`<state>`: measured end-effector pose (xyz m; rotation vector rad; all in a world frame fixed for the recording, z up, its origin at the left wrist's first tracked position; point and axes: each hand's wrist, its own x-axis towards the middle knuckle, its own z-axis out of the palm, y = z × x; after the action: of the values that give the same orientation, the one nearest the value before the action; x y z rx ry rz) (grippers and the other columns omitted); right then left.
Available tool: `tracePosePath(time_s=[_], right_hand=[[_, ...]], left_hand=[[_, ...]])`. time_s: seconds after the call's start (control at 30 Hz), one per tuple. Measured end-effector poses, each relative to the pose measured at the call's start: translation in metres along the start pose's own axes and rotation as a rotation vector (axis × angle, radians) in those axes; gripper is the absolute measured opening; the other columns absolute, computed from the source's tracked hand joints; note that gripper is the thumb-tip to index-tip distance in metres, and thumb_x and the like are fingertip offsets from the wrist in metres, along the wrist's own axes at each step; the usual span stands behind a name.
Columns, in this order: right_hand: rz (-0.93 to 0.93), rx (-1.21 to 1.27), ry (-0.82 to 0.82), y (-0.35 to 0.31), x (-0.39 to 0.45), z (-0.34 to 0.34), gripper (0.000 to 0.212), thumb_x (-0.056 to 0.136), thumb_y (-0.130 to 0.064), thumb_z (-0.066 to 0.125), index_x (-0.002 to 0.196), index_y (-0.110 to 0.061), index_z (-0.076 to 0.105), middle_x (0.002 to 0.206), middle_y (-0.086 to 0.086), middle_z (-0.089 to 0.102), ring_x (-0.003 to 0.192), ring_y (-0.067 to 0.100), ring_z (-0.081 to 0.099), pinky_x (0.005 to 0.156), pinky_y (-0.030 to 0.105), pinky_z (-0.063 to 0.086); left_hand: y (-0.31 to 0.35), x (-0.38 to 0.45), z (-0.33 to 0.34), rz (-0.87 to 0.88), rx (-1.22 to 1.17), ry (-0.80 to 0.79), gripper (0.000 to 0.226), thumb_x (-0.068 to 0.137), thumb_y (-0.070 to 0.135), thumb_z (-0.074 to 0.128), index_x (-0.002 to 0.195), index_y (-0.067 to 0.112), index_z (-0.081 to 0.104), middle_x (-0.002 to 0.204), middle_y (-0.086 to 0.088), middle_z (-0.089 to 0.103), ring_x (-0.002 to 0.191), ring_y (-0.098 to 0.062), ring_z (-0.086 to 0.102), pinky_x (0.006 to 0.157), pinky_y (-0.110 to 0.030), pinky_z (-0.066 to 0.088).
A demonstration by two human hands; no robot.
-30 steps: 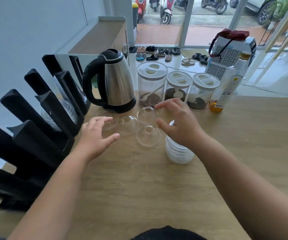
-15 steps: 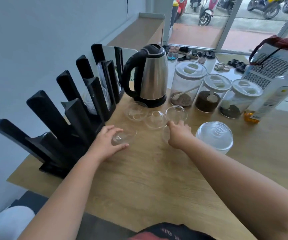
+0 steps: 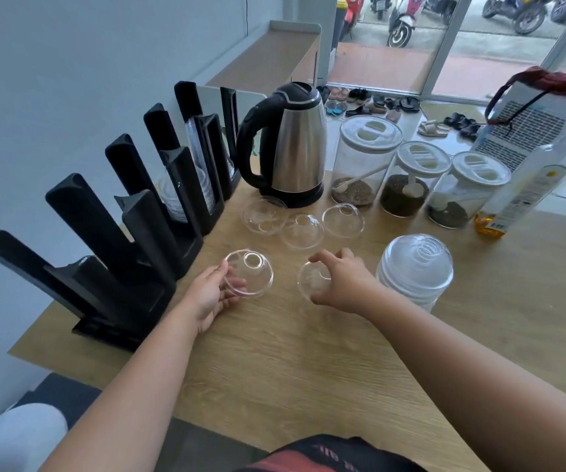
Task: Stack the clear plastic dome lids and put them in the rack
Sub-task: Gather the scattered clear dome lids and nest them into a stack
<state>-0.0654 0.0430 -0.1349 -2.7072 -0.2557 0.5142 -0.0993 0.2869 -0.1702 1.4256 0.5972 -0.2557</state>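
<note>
My left hand (image 3: 208,294) holds one clear dome lid (image 3: 249,274) tilted just above the wooden table (image 3: 308,362). My right hand (image 3: 341,281) grips a second clear dome lid (image 3: 310,279) by its rim, a short gap to the right of the first. Three more dome lids lie farther back: one (image 3: 264,216) by the kettle, one (image 3: 302,231) in the middle, one (image 3: 342,220) on the right. A stack of dome lids (image 3: 415,269) stands right of my right hand. The black rack (image 3: 131,212) lines the table's left side, with lids in its far slots.
A steel kettle (image 3: 291,144) stands behind the loose lids. Three clear jars (image 3: 407,178) with white tops and an oil bottle (image 3: 526,189) line the back right. The table edge runs close along the rack's near end.
Both hands have each taken a lid and lifted it off the table, drawing them nearer to me. The camera view shifted slightly left.
</note>
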Motion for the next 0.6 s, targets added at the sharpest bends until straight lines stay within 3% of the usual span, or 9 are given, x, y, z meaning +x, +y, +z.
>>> tracePosePath(time_s=[0.1, 0.2, 0.27, 0.33, 0.43, 0.53, 0.6], right_hand=[[-0.036, 0.016, 0.042, -0.005, -0.013, -0.01, 0.071, 0.075, -0.039, 0.072, 0.137, -0.041, 0.038, 0.123, 0.001, 0.038, 0.117, 0.023, 0.038, 0.088, 0.031, 0.044], [-0.103, -0.002, 0.133, -0.011, -0.031, -0.027, 0.071, 0.075, -0.039, 0.073, 0.137, -0.042, 0.039, 0.127, -0.001, 0.039, 0.119, 0.022, 0.037, 0.093, 0.028, 0.038], [-0.141, 0.038, 0.208, -0.013, -0.046, -0.046, 0.07, 0.075, -0.04, 0.075, 0.136, -0.045, 0.042, 0.13, -0.003, 0.039, 0.121, 0.019, 0.036, 0.094, 0.025, 0.034], [-0.144, 0.11, 0.3, -0.01, -0.062, -0.07, 0.069, 0.074, -0.04, 0.076, 0.135, -0.048, 0.045, 0.129, -0.005, 0.04, 0.121, 0.016, 0.037, 0.096, 0.025, 0.033], [-0.056, 0.142, 0.421, 0.013, -0.076, -0.102, 0.069, 0.073, -0.043, 0.077, 0.134, -0.051, 0.045, 0.122, -0.007, 0.04, 0.123, 0.016, 0.035, 0.099, 0.025, 0.027], [0.068, 0.13, 0.428, 0.043, -0.077, -0.116, 0.072, 0.074, -0.044, 0.077, 0.137, -0.05, 0.044, 0.125, -0.004, 0.042, 0.128, 0.022, 0.033, 0.096, 0.027, 0.026], [0.121, 0.127, 0.383, 0.059, -0.075, -0.114, 0.079, 0.073, -0.044, 0.078, 0.141, -0.048, 0.039, 0.131, 0.0, 0.043, 0.13, 0.024, 0.033, 0.094, 0.029, 0.027]], left_hand=[[0.002, 0.003, 0.001, -0.013, 0.075, 0.056, 0.027, 0.103, 0.028, 0.047, 0.121, 0.009, 0.052, 0.095, -0.013, 0.064, 0.076, -0.022, 0.063, 0.066, -0.031, 0.055], [0.005, 0.008, 0.002, 0.104, 0.365, 0.15, 0.03, 0.099, 0.038, 0.05, 0.121, 0.017, 0.054, 0.105, -0.01, 0.064, 0.073, -0.02, 0.066, 0.071, -0.04, 0.06], [0.006, 0.006, 0.0, 0.216, 0.634, 0.201, 0.045, 0.094, 0.059, 0.042, 0.121, 0.026, 0.056, 0.111, -0.004, 0.063, 0.085, -0.022, 0.069, 0.081, -0.046, 0.059], [0.008, 0.005, 0.002, 0.266, 0.811, 0.142, 0.07, 0.084, 0.078, 0.034, 0.135, 0.032, 0.049, 0.131, -0.004, 0.051, 0.111, -0.027, 0.061, 0.097, -0.048, 0.05], [0.008, 0.001, 0.013, 0.251, 0.869, -0.006, 0.099, 0.065, 0.085, 0.056, 0.15, 0.044, 0.024, 0.149, 0.002, 0.024, 0.133, -0.024, 0.039, 0.108, -0.049, 0.039], [0.006, 0.002, 0.02, 0.255, 0.924, -0.029, 0.118, 0.047, 0.077, 0.078, 0.147, 0.055, 0.019, 0.149, 0.01, 0.018, 0.137, -0.02, 0.034, 0.111, -0.045, 0.037], [0.005, 0.004, 0.025, 0.259, 0.949, -0.016, 0.119, 0.046, 0.07, 0.083, 0.147, 0.054, 0.022, 0.148, 0.011, 0.02, 0.136, -0.019, 0.036, 0.109, -0.045, 0.04]])
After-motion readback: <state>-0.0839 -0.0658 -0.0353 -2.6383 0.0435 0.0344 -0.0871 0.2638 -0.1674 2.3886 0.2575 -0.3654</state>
